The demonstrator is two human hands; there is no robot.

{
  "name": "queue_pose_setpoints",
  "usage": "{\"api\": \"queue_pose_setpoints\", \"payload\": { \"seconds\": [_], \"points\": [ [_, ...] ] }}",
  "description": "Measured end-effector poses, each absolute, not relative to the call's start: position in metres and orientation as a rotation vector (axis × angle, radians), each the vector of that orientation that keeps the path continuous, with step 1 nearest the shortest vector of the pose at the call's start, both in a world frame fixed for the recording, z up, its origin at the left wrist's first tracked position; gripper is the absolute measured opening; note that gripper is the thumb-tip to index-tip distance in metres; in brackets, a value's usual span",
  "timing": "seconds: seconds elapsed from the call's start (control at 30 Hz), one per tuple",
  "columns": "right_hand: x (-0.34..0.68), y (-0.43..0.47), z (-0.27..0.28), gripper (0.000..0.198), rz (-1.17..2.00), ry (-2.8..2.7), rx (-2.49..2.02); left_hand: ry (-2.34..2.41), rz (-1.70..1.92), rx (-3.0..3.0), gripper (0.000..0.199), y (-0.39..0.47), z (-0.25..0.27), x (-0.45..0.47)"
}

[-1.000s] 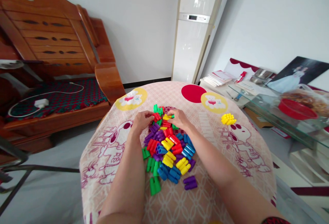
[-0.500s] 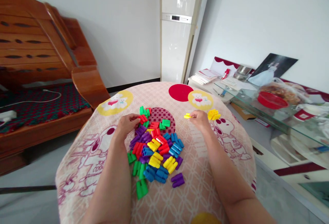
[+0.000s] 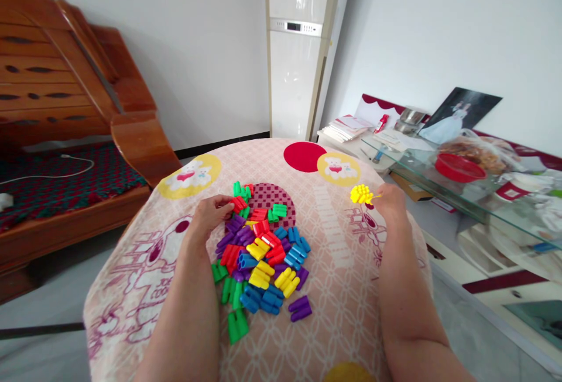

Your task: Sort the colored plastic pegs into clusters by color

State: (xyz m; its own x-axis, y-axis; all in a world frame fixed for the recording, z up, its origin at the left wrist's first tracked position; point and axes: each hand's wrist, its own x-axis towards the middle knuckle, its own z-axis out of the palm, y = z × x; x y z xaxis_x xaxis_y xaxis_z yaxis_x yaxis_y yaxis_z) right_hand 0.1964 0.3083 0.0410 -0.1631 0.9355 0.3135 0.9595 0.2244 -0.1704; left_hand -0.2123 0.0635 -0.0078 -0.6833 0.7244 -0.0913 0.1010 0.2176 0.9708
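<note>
A mixed heap of plastic building blocks, each of paired bullet-shaped tubes, lies on the round table left of centre. At its far left side my left hand [image 3: 213, 213] has its fingertips closed on a red block [image 3: 238, 204], beside green blocks [image 3: 243, 191]. Out to the right, my right hand [image 3: 392, 200] pinches a yellow block [image 3: 376, 196], mostly hidden by the fingers. Just left of it is a cluster of yellow blocks [image 3: 361, 193]. Yellow blocks [image 3: 261, 275], blue blocks [image 3: 296, 256] and a purple block [image 3: 301, 308] are in the near part of the heap.
A patterned cloth [image 3: 338, 323] covers the table. On the left stands a wooden bench [image 3: 136, 136]. To the right, a glass-topped cabinet [image 3: 413, 165] carries papers, a red bowl [image 3: 460, 168] and a photo [image 3: 461, 114]. A tall white appliance [image 3: 293, 83] stands behind.
My right hand has moved right with the yellow block, from left of the yellow cluster to its right side. My left hand stays at the red block. The view has shifted slightly.
</note>
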Motion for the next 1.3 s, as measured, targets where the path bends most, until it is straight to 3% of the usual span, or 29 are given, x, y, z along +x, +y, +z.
{"api": "queue_pose_setpoints", "payload": {
  "seconds": [0.33,0.77,0.93,1.1,1.3],
  "points": [
    [0.191,0.312,0.028,0.055,-0.044,-2.222,-1.809,1.954,1.483,0.763,0.046,0.064,-0.007,-0.212],
    [0.180,0.299,0.046,0.051,-0.099,-2.154,-1.756,1.981,1.480,0.782,0.039,0.063,-0.010,-0.213],
    [0.125,0.268,0.056,0.035,0.244,-2.180,-1.255,2.039,1.482,0.811,0.038,0.064,-0.012,-0.214],
    [0.062,0.212,0.032,0.029,0.625,-2.445,-0.629,2.318,1.417,0.888,0.035,0.056,0.001,-0.212],
    [0.037,0.175,0.010,0.022,0.852,-2.554,-0.293,2.345,1.184,1.252,0.025,0.055,0.031,-0.200]
  ]
}}
